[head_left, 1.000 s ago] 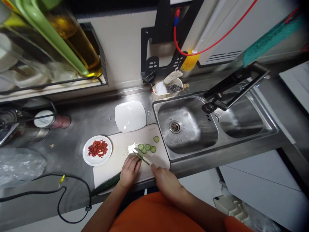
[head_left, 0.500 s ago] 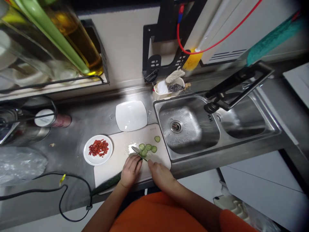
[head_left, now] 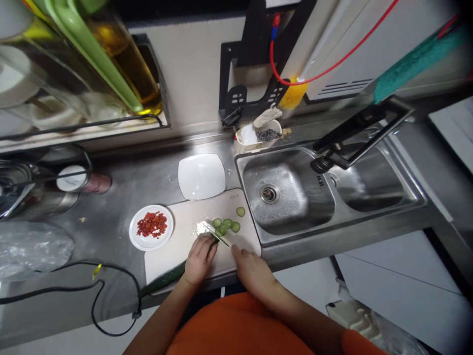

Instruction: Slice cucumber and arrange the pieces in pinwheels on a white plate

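Note:
A long dark green cucumber lies slantwise across the white cutting board. My left hand is closed around it near its cut end, hiding that stretch. My right hand grips the handle of a knife, whose blade lies at the cucumber's cut end, just beyond my left fingertips. Several pale green cucumber slices are spread on the board's right half, beyond the blade. Wet spots shine on the board beside them.
A round plate of chopped red pieces overlaps the board's left corner. Behind the board is a square white plate. A steel double sink with a black faucet adjoins on the right. A black cable loops at left.
My right hand has shifted slightly right, drawing the knife back toward me. My left hand stays on the cucumber, and the slices lie as before.

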`<act>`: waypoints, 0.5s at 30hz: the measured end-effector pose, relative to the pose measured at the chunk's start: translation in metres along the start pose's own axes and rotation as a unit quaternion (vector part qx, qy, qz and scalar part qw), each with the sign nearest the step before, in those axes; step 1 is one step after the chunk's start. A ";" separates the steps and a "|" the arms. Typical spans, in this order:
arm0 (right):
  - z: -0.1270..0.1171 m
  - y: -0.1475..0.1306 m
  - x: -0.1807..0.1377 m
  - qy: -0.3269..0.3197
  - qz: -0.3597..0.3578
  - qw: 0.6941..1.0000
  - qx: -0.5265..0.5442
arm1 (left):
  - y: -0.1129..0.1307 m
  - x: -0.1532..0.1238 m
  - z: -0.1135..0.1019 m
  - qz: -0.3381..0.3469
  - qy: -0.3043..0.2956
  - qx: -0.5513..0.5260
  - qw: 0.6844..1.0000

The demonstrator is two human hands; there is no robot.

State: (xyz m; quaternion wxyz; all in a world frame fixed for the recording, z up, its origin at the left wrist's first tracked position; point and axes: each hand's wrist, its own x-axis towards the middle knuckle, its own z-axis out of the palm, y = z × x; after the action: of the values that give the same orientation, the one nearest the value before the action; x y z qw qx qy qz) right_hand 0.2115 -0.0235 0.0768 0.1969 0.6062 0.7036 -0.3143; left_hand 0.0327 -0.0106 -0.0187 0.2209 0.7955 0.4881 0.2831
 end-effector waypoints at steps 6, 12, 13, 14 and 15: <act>-0.012 -0.002 -0.017 -0.034 0.007 0.999 0.002 | 0.000 0.000 0.000 0.012 0.014 0.014 1.000; -0.015 -0.001 -0.022 -0.054 0.019 0.998 0.012 | 0.000 -0.001 0.000 0.014 0.016 0.021 1.000; -0.016 -0.001 -0.022 -0.058 0.020 0.998 0.013 | 0.000 -0.001 0.000 0.014 0.016 0.023 1.000; -0.016 -0.001 -0.023 -0.059 0.020 0.998 0.014 | 0.000 -0.001 0.000 0.014 0.015 0.025 0.999; -0.016 -0.001 -0.024 -0.059 0.020 0.998 0.015 | -0.001 -0.001 0.000 0.013 0.014 0.027 0.999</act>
State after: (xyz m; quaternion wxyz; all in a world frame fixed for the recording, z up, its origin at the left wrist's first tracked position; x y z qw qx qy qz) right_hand 0.2164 -0.0298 0.1048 0.2355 0.6031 0.6738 -0.3561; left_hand 0.0322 -0.0116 -0.0197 0.1888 0.8035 0.4883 0.2834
